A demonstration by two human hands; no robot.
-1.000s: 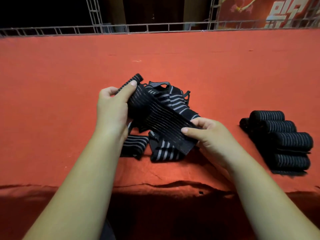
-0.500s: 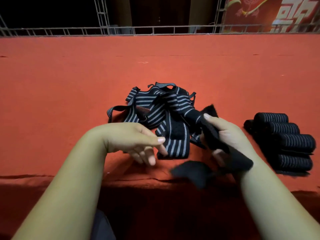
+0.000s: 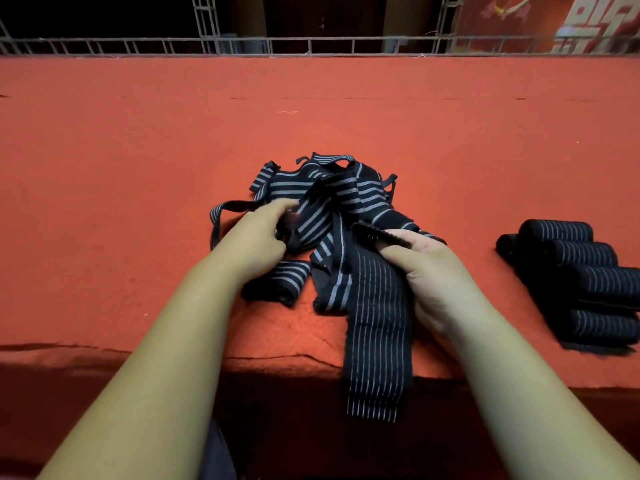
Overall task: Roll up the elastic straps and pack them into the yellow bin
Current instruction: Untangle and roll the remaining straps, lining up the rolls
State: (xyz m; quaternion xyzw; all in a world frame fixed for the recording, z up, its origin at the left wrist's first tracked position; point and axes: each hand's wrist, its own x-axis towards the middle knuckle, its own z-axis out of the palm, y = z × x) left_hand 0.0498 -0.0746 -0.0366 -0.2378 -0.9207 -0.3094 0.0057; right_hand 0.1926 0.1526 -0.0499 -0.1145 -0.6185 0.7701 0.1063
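Head view: my left hand (image 3: 258,233) pinches into the loose pile (image 3: 332,195) of straps at the centre of the red table (image 3: 138,168). My right hand (image 3: 429,271) grips the unrolled strap (image 3: 377,334), which hangs over the near edge. The rolled straps (image 3: 581,282) lie stacked to the right.

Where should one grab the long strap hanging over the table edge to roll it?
Pinch the long strap at its upper end, from the right, as the right hand does: it lies flat there, while the lower end dangles off the table.
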